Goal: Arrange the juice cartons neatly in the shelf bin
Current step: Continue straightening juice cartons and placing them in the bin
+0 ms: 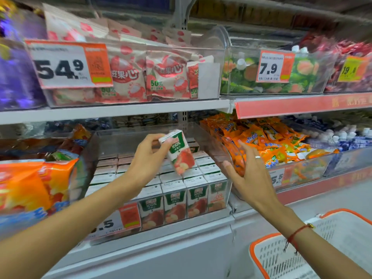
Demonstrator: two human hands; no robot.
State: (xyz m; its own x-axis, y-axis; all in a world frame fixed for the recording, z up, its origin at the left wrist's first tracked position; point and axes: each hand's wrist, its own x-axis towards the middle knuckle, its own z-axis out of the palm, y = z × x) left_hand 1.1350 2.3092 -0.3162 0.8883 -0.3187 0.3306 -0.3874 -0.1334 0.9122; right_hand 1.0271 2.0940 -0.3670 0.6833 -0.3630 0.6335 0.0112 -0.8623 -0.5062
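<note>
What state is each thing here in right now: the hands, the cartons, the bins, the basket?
Left hand: grips one juice carton.
Held juice carton: tilted, lifted above the bin.
Right hand: open, fingers spread, beside the bin's right wall.
Cartons in bin: upright, in tidy rows.
Juice bin: open-topped, nearly full.
White basket: by the right forearm, contents not visible.

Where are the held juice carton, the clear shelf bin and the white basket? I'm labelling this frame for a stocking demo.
held juice carton (179, 153): head view, on its printed front face.
clear shelf bin (226, 190): head view, on its front right corner wall.
white basket (259, 241): head view, on its orange rim.
</note>
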